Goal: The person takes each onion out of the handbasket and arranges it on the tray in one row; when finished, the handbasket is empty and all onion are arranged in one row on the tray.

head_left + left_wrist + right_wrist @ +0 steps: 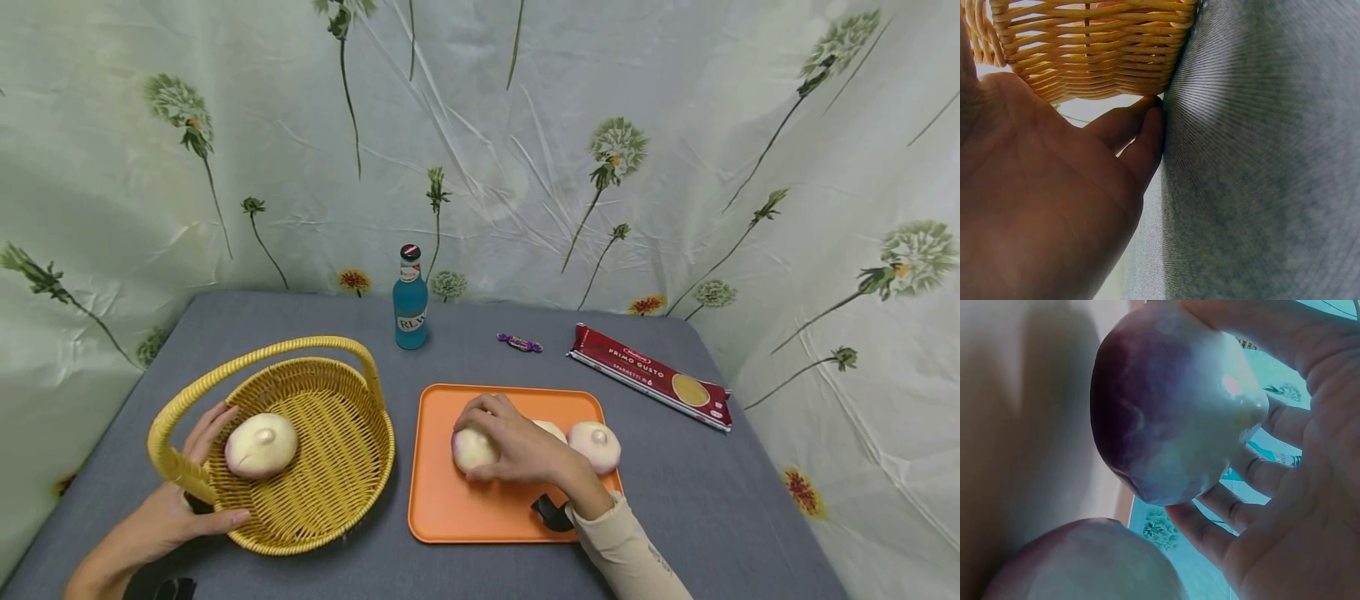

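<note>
A yellow wicker basket (pixel 341 467) with an arched handle stands at the left, one white-and-purple turnip (pixel 262 447) inside it. My left hand (pixel 159 510) grips the basket's left side, its thumb over the near rim; the left wrist view shows fingers against the woven wall (pixel 1104 56). On an orange tray (pixel 446 517), my right hand (pixel 517 443) holds another turnip (pixel 471 451), fingers and thumb curled round it. The right wrist view shows this turnip (pixel 1166 412) close up. Partly behind the hand is a turnip (pixel 551 429), and one more (pixel 596 446) lies at the tray's right edge.
Behind the basket and tray stands a blue bottle (pixel 410 304). A purple-wrapped candy (pixel 519 342) lies beyond the tray, and a red spaghetti packet (pixel 648 375) at the back right. The table has a grey cloth (pixel 697 517); a flowered curtain (pixel 495 125) hangs behind.
</note>
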`<state>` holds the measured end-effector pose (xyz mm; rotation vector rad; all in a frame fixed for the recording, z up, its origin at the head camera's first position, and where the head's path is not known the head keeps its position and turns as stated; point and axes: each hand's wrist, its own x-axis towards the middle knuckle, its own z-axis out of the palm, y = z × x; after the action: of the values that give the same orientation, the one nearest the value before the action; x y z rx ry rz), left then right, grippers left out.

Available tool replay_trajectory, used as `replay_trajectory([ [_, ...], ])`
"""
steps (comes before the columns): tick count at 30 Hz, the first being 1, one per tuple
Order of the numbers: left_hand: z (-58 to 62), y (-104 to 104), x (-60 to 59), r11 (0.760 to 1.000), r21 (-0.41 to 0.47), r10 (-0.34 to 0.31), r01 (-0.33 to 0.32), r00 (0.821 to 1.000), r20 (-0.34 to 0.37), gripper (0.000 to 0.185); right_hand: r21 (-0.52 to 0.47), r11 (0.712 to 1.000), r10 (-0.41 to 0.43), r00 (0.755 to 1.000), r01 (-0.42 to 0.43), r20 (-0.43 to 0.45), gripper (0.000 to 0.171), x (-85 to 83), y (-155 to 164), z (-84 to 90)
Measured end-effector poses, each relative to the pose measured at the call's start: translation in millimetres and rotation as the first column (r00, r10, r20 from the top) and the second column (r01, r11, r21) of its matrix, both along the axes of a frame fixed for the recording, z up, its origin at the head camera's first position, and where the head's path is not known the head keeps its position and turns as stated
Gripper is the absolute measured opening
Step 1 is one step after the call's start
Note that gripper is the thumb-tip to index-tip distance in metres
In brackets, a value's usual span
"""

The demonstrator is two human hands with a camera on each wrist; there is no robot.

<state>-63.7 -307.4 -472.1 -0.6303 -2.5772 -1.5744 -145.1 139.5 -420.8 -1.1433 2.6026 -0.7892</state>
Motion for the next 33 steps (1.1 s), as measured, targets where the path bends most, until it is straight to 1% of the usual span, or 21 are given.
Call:
replay_trajectory([
  [10,-0.2,-0.4,0.1,1.000,0.001,-0.001,0.001,1.000,0.003,0.119,0.037,0.999,0.002,1.000,-0.002,-0.003,0.048,0.1,-0.2,-0.9],
  [16,-0.6,-0.9,0.0,1.000,-0.004,0.000,0.000,1.000,0.017,0.118,0.042,0.999,-0.004,1.000,0.004,-0.003,0.048,0.3,0.0,-1.1],
  [24,-1.2,-0.9,-0.3,1.000,-0.006,0.008,-0.008,1.000,0.012,0.120,0.056,0.998,-0.007,1.000,0.007,-0.007,0.049,0.5,0.1,-1.8],
  [33,-1.3,-1.6,0.3,1.000,-0.012,-0.001,0.001,1.000,0.015,0.121,0.070,0.998,-0.007,1.000,0.006,0.005,0.049,1.7,1.2,-1.8],
])
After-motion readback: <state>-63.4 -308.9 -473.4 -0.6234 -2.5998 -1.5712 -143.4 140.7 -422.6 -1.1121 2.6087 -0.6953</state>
